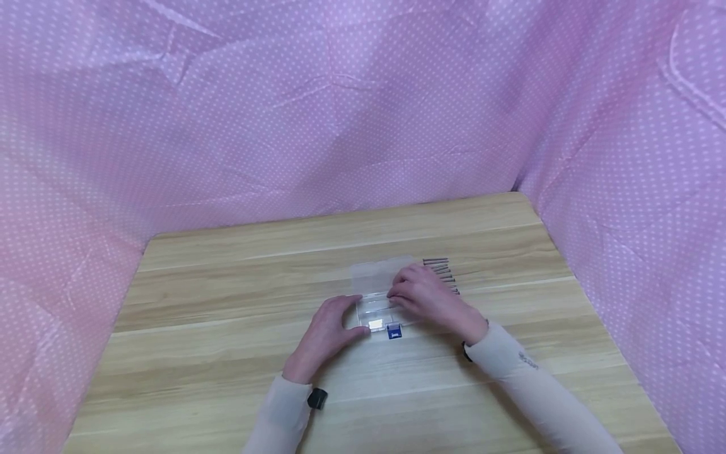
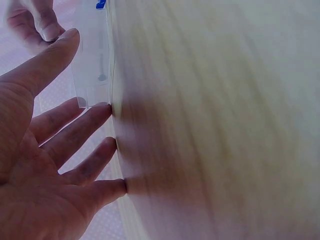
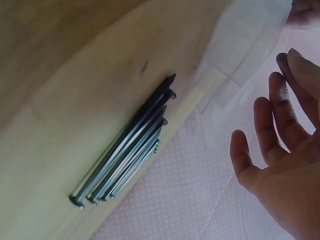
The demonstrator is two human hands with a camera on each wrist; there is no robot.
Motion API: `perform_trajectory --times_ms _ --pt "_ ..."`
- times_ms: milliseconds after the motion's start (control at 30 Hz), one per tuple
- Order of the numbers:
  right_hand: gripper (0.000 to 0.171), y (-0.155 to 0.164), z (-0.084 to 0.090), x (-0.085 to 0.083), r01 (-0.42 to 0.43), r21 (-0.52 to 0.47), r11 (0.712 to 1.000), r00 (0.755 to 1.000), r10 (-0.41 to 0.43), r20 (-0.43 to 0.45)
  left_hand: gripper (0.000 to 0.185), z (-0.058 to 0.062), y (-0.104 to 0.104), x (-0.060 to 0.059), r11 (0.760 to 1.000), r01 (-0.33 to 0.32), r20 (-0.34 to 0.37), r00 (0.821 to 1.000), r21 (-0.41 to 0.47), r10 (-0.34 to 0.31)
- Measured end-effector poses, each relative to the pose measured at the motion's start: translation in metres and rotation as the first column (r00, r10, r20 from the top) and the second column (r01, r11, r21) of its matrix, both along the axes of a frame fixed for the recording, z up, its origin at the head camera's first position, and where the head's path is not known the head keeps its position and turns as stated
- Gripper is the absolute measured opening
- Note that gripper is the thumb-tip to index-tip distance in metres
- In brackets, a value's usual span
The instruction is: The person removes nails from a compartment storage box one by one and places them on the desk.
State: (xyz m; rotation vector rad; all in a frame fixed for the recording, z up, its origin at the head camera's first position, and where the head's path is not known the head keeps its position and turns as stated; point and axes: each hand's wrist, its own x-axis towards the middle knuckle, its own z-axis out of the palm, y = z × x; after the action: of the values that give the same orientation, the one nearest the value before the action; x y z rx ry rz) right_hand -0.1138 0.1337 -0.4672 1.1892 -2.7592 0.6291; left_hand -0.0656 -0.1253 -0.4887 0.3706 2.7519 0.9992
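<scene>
A clear plastic box [image 1: 376, 313] with inner dividers lies on the table, its lid [image 1: 374, 275] folded back behind it. My left hand [image 1: 329, 325] holds the box by its left end, thumb at the near corner and index finger at the far one. In the left wrist view, the other left fingertips rest along the table edge line. Through the box wall a grey nail-like shape [image 2: 102, 75] shows inside. Over the box's right part is my right hand [image 1: 422, 293], thumb and index fingertips close together; I cannot tell whether they pinch anything.
Several dark metal nails [image 3: 125, 142] lie side by side to the right of the lid. A blue label [image 1: 394, 331] sits at the box's front edge. The wooden table [image 1: 227, 353] is bordered by pink dotted cloth [image 1: 255, 126] behind and at the sides.
</scene>
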Motion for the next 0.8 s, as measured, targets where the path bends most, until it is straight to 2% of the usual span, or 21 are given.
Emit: perform_trajectory --times_ms 167,433,800 --pt "0.010 -0.004 -0.003 0.000 -0.002 0.023 1.000 0.999 0.001 0.032 0.069 0.000 0.000 0.001 1.000 0.001 -0.006 1.000 -0.005 -0.001" --pt "0.009 -0.011 -0.005 -0.004 -0.015 0.057 0.998 1.000 0.014 0.027 0.068 -0.001 0.000 0.001 1.000 -0.001 -0.020 1.000 0.007 0.001" --pt "0.009 -0.017 -0.003 -0.010 -0.025 0.092 0.995 0.998 0.020 0.052 0.068 0.000 0.002 0.001 1.000 -0.008 0.000 1.000 0.002 0.008"
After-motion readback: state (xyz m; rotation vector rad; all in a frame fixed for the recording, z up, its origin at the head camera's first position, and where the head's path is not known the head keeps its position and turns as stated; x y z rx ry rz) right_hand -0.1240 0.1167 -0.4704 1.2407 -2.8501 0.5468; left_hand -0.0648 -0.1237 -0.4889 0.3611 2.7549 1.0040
